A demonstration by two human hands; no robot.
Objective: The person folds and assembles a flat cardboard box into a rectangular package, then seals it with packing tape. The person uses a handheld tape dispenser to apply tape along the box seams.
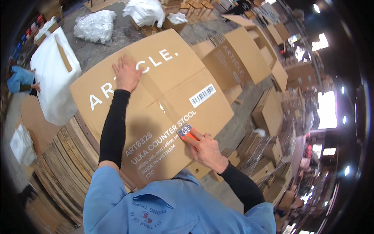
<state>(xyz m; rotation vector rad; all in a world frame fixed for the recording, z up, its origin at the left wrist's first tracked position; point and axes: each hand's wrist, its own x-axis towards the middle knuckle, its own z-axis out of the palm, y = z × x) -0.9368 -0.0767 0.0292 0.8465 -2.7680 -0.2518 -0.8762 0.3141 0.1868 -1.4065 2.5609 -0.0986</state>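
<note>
A large brown cardboard box (156, 84) with white lettering and a white barcode label (202, 96) lies in front of me. My left hand (127, 73) rests on its far part, fingers stretched out and slightly blurred, holding nothing. Shiny clear tape (162, 106) shows on the middle of the box's top. In my right hand (208, 151) is an orange hand tool with a grey end (188, 134), over the printed near right part of the box. My fingers are wrapped round it and partly cover it, so its exact kind is unclear.
Slatted wooden pallets (66, 156) lie to the left. Beyond them a co-worker's hands touch a white-wrapped item (56, 78). An open cardboard box (249, 54) stands at the far right, with stacked cartons (269, 113) nearer. Bundled clear plastic (95, 26) lies at the back.
</note>
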